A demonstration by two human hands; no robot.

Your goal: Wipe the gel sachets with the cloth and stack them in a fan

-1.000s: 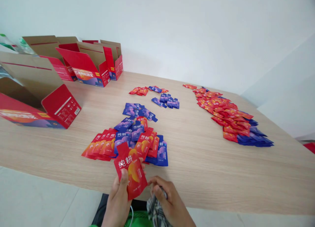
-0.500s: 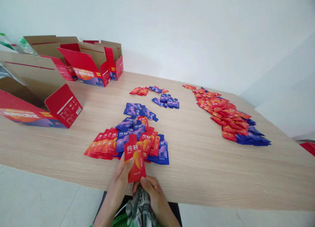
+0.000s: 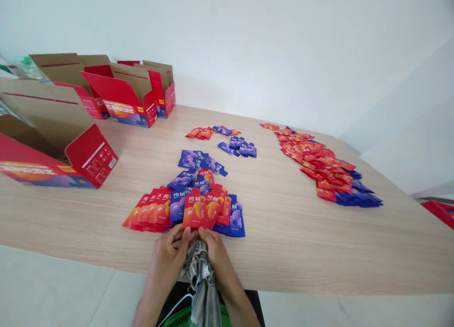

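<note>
A red pouch with orange fruit and white print lies over the near side of a mixed pile. My left hand pinches its lower left edge between thumb and fingers. At its lower right edge, my right hand grips it with the thumb on top. Around it are overlapping red pouches on the left, blue pouches behind, and another blue pouch on the right. Striped grey cloth hangs between my wrists; some fingertips are hidden under the pouch.
Behind the pile lie more blue pouches and red pouches. A long heap of red and blue pouches stretches along the right side. Open red cartons stand at the back left, with a larger open carton nearer on the wooden table.
Both hands have carried the red pouch forward and laid it onto the pile. My left hand has slid from its side to its lower edge. The view has shifted slightly.
</note>
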